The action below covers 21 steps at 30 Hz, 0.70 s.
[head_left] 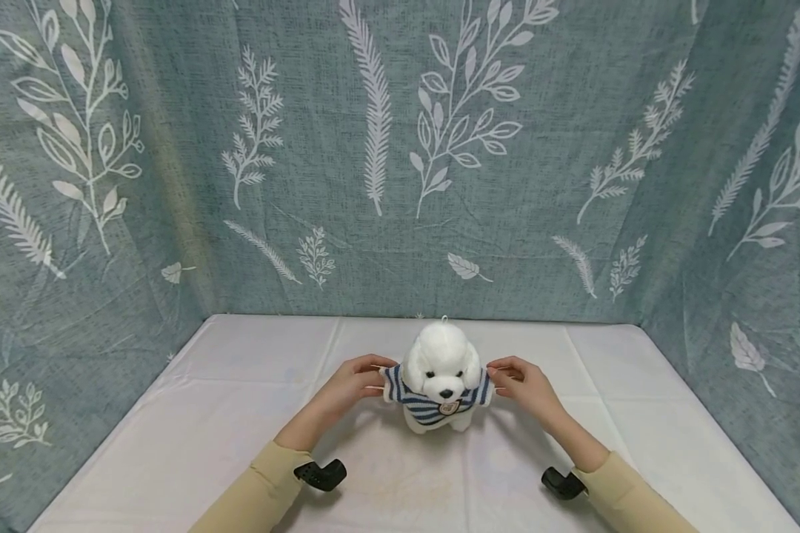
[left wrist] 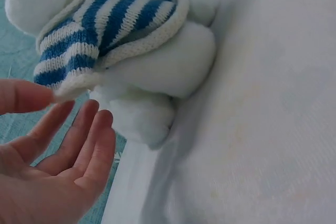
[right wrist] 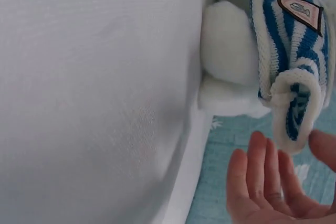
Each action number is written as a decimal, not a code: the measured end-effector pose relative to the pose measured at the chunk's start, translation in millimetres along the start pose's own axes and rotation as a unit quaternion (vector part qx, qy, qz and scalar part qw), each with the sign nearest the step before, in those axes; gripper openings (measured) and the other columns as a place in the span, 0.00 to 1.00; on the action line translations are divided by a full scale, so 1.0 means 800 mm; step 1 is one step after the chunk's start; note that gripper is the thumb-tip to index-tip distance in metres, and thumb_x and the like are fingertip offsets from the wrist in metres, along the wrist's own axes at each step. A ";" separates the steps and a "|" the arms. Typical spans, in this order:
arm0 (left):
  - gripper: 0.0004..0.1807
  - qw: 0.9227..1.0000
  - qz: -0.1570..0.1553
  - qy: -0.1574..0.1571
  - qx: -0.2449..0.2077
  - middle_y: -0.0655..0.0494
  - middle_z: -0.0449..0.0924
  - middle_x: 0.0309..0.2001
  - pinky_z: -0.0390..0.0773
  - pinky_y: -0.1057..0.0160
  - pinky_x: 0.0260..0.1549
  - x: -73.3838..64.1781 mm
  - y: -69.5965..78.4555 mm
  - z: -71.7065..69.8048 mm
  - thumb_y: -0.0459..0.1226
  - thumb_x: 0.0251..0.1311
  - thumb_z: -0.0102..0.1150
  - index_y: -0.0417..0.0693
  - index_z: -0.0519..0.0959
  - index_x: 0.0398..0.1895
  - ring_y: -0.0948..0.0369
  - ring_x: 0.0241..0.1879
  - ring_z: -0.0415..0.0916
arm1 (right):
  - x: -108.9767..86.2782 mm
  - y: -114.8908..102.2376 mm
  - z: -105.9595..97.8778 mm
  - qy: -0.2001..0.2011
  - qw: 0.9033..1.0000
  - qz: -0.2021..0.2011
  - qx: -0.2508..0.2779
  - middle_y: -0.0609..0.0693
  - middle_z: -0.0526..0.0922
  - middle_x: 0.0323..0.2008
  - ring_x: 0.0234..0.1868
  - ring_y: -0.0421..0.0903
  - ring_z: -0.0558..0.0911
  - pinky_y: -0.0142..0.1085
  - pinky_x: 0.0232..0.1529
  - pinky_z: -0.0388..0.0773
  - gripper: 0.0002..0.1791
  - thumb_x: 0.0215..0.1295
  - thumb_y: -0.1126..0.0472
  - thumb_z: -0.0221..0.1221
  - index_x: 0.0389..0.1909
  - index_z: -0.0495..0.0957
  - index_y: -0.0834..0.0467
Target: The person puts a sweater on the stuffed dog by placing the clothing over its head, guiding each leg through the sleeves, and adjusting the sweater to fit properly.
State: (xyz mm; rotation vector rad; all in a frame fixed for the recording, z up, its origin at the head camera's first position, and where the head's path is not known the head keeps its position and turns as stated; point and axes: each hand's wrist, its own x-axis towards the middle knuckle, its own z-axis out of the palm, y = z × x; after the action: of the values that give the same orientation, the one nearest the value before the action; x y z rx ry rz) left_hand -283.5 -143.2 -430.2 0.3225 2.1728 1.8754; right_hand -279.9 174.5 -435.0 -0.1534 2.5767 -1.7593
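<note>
A white plush dog point(head_left: 441, 352) stands on the table facing me, wearing a blue-and-white striped knit sweater point(head_left: 421, 409) with a badge point(head_left: 449, 408) on its chest. Beside it at the left, my left hand point(head_left: 344, 389) pinches the edge of one sweater sleeve point(left wrist: 68, 59) between thumb and forefinger; its other fingers extend below the cuff. On the opposite side my right hand point(head_left: 532, 392) holds the other sleeve's cuff point(right wrist: 281, 129) at its rim, thumb against one side and fingertips at the other. Both sleeves are stretched outward. The dog's back is hidden.
White cloth covers the table point(head_left: 227, 414). Blue-green curtains point(head_left: 400, 148) with white leaf prints hang behind it and along both sides. A black device sits at the left wrist point(head_left: 323, 474) and another at the right wrist point(head_left: 563, 483).
</note>
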 end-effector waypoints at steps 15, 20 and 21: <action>0.11 1.000 0.006 -0.003 0.014 0.57 0.77 0.34 0.77 0.64 0.37 0.008 -0.004 0.016 0.39 0.68 0.50 0.38 0.76 0.37 0.64 0.34 0.75 | 0.004 0.003 0.005 -0.016 0.999 -0.030 0.010 0.56 0.84 0.39 0.37 0.39 0.82 0.38 0.41 0.82 0.16 0.63 0.57 0.62 0.45 0.78 0.65; 0.10 1.000 0.006 0.020 -0.023 0.57 0.75 0.32 0.77 0.63 0.37 0.008 -0.005 0.012 0.37 0.67 0.52 0.37 0.74 0.36 0.64 0.32 0.75 | 0.006 0.002 0.004 0.002 1.000 -0.005 -0.009 0.56 0.84 0.37 0.33 0.40 0.82 0.37 0.38 0.82 0.14 0.63 0.60 0.61 0.43 0.79 0.66; 0.10 0.999 0.003 0.022 -0.023 0.58 0.76 0.32 0.78 0.63 0.38 0.009 -0.006 0.012 0.37 0.67 0.53 0.37 0.74 0.36 0.64 0.32 0.75 | 0.007 0.002 0.004 0.003 1.000 0.001 -0.013 0.56 0.84 0.37 0.33 0.40 0.82 0.37 0.38 0.82 0.14 0.63 0.60 0.61 0.43 0.79 0.66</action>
State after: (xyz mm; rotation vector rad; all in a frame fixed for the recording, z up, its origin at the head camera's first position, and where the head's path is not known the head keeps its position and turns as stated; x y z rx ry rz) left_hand -287.4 -132.7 -436.7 0.2833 2.1554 1.9499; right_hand -285.6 171.4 -437.8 -0.1478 2.6041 -1.7283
